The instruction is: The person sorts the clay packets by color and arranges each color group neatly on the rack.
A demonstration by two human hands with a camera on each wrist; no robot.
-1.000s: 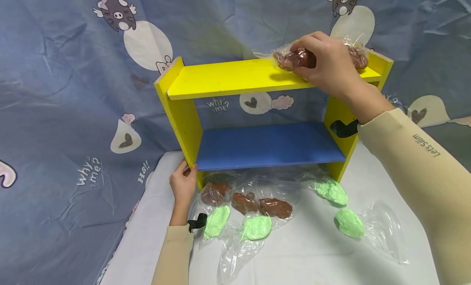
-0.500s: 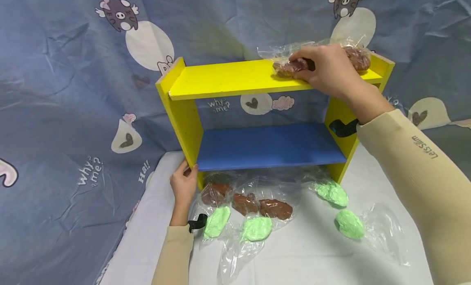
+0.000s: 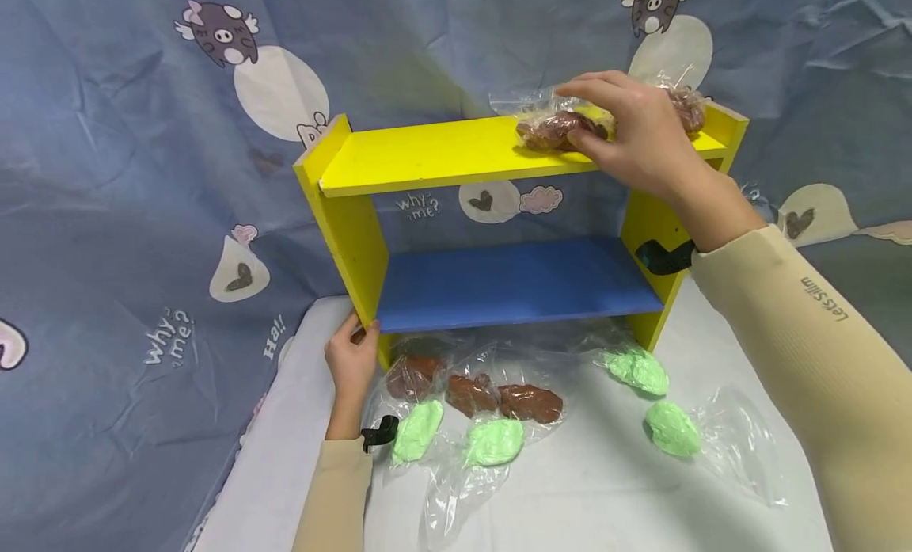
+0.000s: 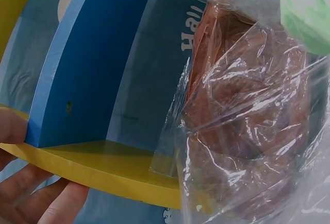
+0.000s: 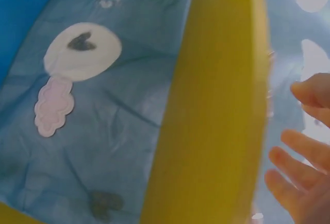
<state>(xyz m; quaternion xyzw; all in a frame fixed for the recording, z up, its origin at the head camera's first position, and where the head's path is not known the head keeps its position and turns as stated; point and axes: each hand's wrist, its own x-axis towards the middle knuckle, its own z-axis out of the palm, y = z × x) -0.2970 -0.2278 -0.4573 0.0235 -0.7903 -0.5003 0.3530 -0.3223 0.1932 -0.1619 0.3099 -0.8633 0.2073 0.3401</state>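
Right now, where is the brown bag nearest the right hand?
In the head view, the brown bag lies on the yellow top shelf, toward its right end, under the right hand.

We see left hand (image 4: 31,193) gripping the yellow panel (image 4: 103,165), blue shelf (image 4: 87,64) above, bagged brown dough (image 4: 247,131) beside it.
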